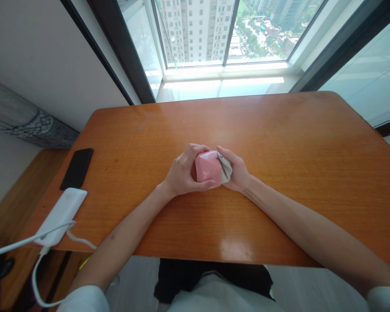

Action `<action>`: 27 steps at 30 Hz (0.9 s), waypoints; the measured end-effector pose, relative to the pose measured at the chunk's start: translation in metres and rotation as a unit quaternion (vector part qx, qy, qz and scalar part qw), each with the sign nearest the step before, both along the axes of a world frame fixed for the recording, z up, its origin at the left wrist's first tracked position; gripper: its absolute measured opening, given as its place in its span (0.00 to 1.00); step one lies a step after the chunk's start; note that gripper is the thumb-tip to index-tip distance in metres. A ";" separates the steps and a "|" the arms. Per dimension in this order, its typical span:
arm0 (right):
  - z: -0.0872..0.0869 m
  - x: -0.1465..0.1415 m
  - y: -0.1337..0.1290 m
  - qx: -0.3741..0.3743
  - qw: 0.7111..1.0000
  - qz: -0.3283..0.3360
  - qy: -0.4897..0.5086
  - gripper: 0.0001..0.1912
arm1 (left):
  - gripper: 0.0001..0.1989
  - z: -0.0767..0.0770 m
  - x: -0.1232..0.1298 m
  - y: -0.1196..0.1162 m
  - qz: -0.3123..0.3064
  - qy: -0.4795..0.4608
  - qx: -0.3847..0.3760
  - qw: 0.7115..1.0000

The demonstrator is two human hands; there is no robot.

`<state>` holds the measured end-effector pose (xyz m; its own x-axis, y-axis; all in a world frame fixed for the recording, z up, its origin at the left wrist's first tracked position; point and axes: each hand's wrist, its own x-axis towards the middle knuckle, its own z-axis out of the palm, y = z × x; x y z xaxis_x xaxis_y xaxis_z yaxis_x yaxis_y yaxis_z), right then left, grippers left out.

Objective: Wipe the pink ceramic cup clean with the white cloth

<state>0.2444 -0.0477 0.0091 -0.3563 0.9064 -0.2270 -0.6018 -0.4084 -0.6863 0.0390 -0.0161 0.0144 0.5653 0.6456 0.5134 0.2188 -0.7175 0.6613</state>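
A glossy pink box-like object (208, 167) is held just over the middle of the wooden table (279, 143). Around its left side wrap the fingers and thumb of my left hand (184, 171), which is closed on it. My right hand (236, 171) grips a crumpled pale grey cloth (225, 167) and presses it against the right side of the pink object. The palm side of each hand is hidden, and I cannot make out exactly what the pink object is.
On the table's left side lie a black phone (77, 168) and a white power bank (62, 216) with a white cable (39, 236) plugged in. A window (227, 34) is beyond the far edge. A wooden bench (19, 186) adjoins the left side.
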 end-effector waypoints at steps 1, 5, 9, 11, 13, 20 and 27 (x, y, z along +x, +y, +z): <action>0.001 0.000 -0.001 0.003 1.000 0.007 -0.001 0.19 | 0.41 0.000 0.000 -0.001 0.002 -0.004 -0.024 1.000; 0.003 -0.003 -0.002 0.018 0.999 0.031 0.008 0.21 | 0.38 0.000 -0.001 -0.002 0.005 -0.003 -0.100 0.995; 0.006 -0.005 -0.002 0.020 0.999 0.024 0.012 0.22 | 0.45 -0.007 -0.003 0.001 -0.001 -0.017 -0.114 0.993; 0.006 -0.004 -0.001 0.013 1.000 0.009 0.017 0.21 | 0.51 -0.012 -0.004 0.004 -0.014 -0.037 -0.097 0.995; 0.006 -0.002 0.000 0.003 1.000 -0.010 0.026 0.20 | 0.56 -0.016 -0.006 0.008 -0.038 -0.045 -0.041 0.997; 0.006 0.003 0.004 -0.022 0.998 -0.006 0.053 0.22 | 0.62 -0.017 -0.006 0.013 -0.099 0.004 0.145 0.984; 0.006 0.001 0.002 -0.015 0.998 0.015 0.054 0.24 | 0.57 -0.016 -0.005 0.010 -0.078 -0.012 0.146 0.986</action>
